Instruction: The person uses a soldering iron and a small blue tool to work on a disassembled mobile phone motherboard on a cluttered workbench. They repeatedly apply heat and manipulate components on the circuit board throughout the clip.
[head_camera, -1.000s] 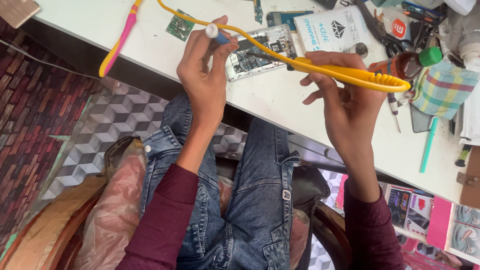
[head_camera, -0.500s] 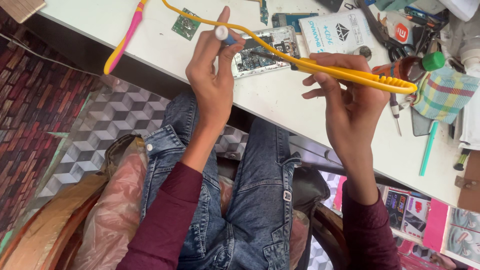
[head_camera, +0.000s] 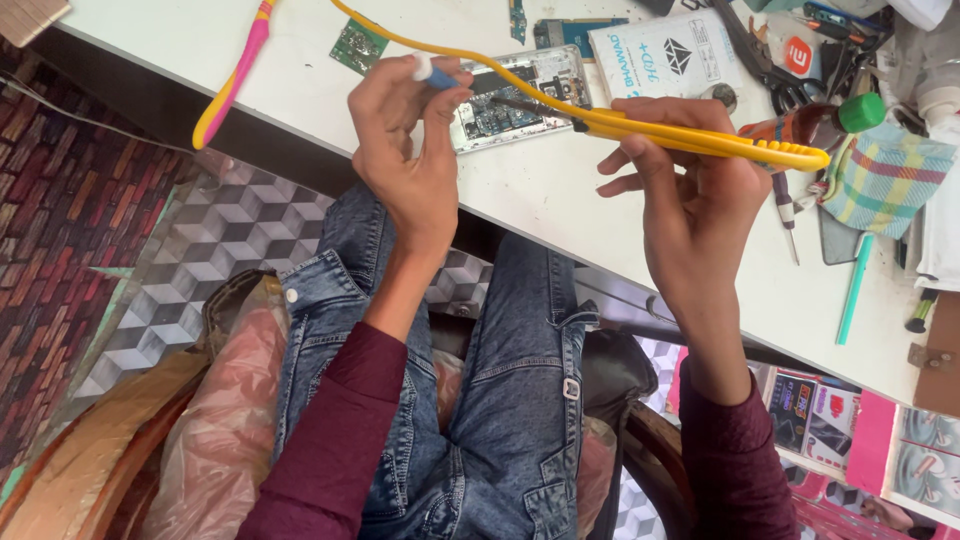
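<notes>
Right hand (head_camera: 700, 190), yellow soldering iron (head_camera: 690, 138) tip pointing left

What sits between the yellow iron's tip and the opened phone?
Nothing visible. The right hand holds the iron with its dark tip over the phone. The left hand, holding a small white-and-blue item, stays at the phone's left edge.

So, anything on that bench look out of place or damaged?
Nothing looks spilled or broken. The opened phone lies with its board bared, under the yellow tool held in the right hand. A loose green circuit board and a pink-and-yellow toothbrush overhanging the table edge stand out.
</notes>
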